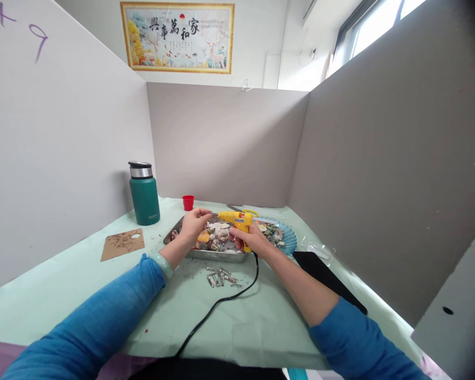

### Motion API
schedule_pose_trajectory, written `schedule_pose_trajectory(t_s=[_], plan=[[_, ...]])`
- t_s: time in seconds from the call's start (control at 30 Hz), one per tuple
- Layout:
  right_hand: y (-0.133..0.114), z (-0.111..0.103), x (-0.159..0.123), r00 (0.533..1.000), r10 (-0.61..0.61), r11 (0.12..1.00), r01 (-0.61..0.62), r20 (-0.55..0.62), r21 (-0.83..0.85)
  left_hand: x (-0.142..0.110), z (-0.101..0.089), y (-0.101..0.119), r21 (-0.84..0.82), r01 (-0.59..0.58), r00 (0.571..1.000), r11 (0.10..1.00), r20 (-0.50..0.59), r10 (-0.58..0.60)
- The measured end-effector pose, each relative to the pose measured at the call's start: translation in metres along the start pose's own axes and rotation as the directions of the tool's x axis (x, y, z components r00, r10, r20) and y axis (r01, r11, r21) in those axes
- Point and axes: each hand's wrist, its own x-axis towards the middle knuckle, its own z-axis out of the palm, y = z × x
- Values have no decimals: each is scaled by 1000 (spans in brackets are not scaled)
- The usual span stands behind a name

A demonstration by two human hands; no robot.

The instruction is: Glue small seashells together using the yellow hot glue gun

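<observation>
A yellow hot glue gun (237, 218) is in my right hand (254, 240), its fingers wrapped round the handle and its nozzle pointing left. My left hand (195, 224) is closed in a pinch just at the nozzle tip; whatever small piece it holds is too small to name. Both hands hover over a metal tray (217, 256) of seashells (218, 238). In front of the tray lies a loose pile of silver pins (222, 277). From the gun's handle a black cord (221, 301) runs down to the near table edge.
To the right are a blue plate (290, 236) of shells, yellow-handled scissors (251, 212), clear plastic wrapping (320, 250) and a long black flat object (328, 281). Leftward stand a green bottle (144, 200), a red cup (188, 202) and a stained brown card (121, 246). Grey partitions (225, 142) enclose the table.
</observation>
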Motion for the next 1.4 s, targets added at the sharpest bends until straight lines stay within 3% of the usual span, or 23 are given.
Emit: schedule_pose_trajectory(t_s=[0.83, 1.4], plan=[[3, 1, 0, 999, -37, 999, 37, -21, 14, -1, 2, 0, -17, -28, 999, 999, 21, 29], [3, 0, -1, 999, -39, 999, 39, -16, -12, -4, 1, 6, -92, 30, 999, 995, 23, -28]])
